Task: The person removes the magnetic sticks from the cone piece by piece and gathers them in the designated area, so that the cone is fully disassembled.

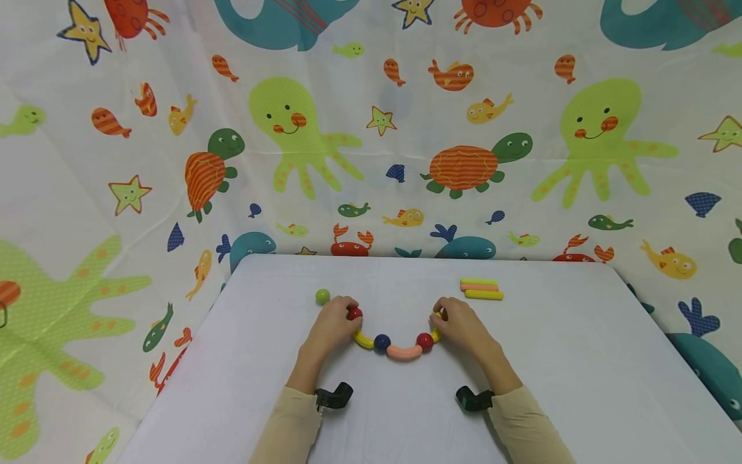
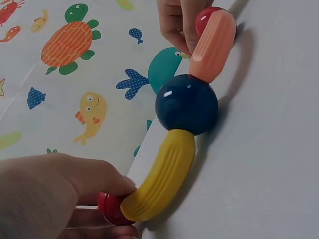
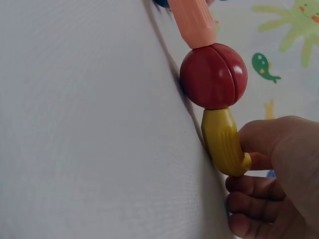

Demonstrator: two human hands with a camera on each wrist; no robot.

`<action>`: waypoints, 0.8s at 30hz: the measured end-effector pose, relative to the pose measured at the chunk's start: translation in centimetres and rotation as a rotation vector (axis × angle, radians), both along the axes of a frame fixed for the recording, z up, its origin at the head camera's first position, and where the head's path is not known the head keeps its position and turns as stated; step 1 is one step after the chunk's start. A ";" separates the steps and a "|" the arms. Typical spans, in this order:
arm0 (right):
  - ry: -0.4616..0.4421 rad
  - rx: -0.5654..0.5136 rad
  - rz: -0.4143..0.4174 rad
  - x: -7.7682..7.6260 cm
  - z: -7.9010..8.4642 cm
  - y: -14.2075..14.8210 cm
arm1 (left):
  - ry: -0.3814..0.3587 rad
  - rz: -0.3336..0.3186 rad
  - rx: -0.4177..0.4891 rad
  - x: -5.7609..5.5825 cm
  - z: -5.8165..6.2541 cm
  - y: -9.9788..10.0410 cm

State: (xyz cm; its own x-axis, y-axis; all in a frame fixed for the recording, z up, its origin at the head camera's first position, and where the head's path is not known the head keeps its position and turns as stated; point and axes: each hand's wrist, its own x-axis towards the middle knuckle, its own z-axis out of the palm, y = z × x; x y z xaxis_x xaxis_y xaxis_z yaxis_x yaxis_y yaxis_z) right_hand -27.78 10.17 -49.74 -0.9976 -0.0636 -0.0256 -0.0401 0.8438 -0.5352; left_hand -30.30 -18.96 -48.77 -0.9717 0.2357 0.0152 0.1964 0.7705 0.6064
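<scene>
While the left hand (image 1: pixel 333 320) pinches a red ball (image 1: pixel 355 313) between thumb and fingers, just left of centre in the lower half of the head view, the right hand (image 1: pixel 462 322) pinches the outer end of a curved yellow piece (image 3: pixel 223 142) to the right of centre. Between the hands runs a joined chain, sagging like a shallow bowl: from the red ball it passes through another yellow piece (image 2: pixel 164 179), a blue ball (image 1: pixel 382 343), a salmon piece (image 1: pixel 404 352) at the lowest point and a second red ball (image 1: pixel 425 342), which meets the yellow piece at the right fingers. Just beyond the left hand, towards the upper left, sits a green ball (image 1: pixel 323 296). Above and right of the right hand, three short sticks (image 1: pixel 484 295), yellow-green, orange and yellow, lie side by side. Both wrists carry dark devices (image 1: pixel 335 396) beside beige sleeves (image 1: pixel 290 425). All this is on or over a white counter (image 1: pixel 400 419), and a cloth (image 1: pixel 406 148) printed with sea animals fills the upper part of the frame.
</scene>
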 end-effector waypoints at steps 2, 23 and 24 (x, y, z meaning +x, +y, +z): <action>-0.001 0.004 -0.001 0.0 0.0 0.0 | -0.003 0.007 0.000 -0.1 0.0 -0.2; 0.013 0.007 0.004 0.0 0.1 0.4 | -0.085 0.018 -0.126 0.3 2.0 -1.1; 0.015 0.007 0.008 0.1 0.1 0.4 | -0.065 0.016 -0.144 0.4 2.2 -1.0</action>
State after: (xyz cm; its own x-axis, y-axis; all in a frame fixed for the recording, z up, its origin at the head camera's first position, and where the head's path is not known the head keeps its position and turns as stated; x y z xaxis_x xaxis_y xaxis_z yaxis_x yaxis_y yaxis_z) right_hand -27.71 10.57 -49.64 -0.9974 -0.0711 -0.0112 -0.0544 0.8470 -0.5288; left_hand -29.92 -19.93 -46.55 -0.9731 0.2155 -0.0808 0.1473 0.8529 0.5008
